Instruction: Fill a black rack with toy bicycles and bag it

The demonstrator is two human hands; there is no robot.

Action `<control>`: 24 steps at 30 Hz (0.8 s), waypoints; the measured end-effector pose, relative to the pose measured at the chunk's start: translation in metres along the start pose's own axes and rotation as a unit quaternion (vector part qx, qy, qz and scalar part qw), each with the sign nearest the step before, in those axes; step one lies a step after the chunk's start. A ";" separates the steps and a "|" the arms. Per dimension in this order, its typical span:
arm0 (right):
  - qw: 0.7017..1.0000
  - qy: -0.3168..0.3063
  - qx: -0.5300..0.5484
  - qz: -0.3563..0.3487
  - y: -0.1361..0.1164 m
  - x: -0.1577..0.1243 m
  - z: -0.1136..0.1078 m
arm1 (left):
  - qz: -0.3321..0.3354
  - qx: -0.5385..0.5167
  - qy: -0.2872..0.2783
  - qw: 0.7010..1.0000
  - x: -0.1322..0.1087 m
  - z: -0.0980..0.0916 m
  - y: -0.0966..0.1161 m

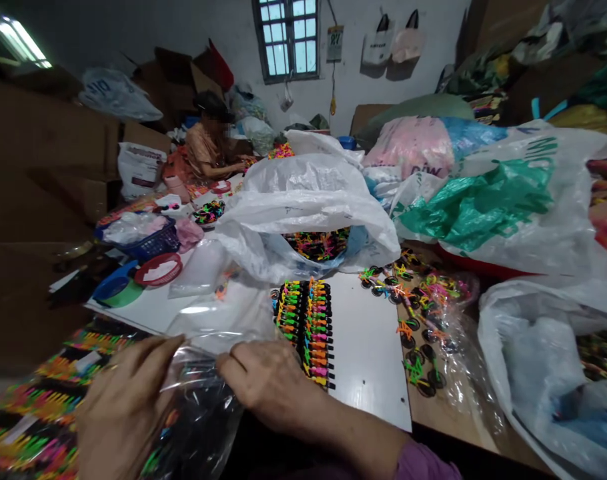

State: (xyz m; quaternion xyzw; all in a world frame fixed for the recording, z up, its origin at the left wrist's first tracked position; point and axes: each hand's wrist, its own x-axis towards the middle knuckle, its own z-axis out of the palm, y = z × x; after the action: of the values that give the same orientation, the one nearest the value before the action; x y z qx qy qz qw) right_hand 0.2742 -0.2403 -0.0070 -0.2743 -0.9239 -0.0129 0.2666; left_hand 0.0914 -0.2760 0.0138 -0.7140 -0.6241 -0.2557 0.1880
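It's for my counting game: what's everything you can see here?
toy bicycles: many, neon with black wheels, in rows on the board and loose beside it
white board: one, white, under the rows
clear plastic bag: one, clear, between the hands
white plastic sack: one, white, behind the board, holding toys
green plastic bag: one, green, in the pile on the right
round basket: one, red, left of the board
cardboard boxes: several, brown, far left
co-worker: one person, orange top, far side
left hand: one, holding the bag
right hand: one, holding the bag

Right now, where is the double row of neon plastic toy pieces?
The neon toy pieces lie lower centre in the head view, on a white board, just beyond the right hand holding a clear plastic bag.
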 end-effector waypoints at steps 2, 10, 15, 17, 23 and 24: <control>0.999 -0.033 -0.008 0.013 0.015 0.001 0.018 | -0.148 -0.107 -0.007 0.983 -0.003 0.001 -0.006; 0.957 0.110 0.090 0.252 0.188 0.056 0.009 | -0.306 -0.669 -0.111 0.668 0.096 0.048 0.021; 0.786 0.399 0.430 0.197 0.228 0.073 -0.094 | 0.053 -0.386 -0.207 0.898 0.187 0.041 0.031; 0.779 0.393 0.466 0.149 0.218 0.057 -0.106 | 0.094 -0.220 -0.137 0.961 0.209 0.055 0.033; 0.906 0.129 0.292 0.277 0.228 -0.030 -0.012 | 0.077 -0.143 -0.211 0.964 0.176 0.168 0.037; 0.907 0.071 0.283 0.305 0.235 -0.043 0.008 | 0.071 -0.151 -0.230 0.959 0.162 0.187 0.037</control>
State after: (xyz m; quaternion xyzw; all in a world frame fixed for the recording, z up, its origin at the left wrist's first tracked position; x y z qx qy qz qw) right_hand 0.4211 -0.0610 -0.0641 -0.4538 -0.7389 0.3112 0.3889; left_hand 0.1670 -0.0429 -0.0364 -0.8162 -0.5520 -0.1622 -0.0528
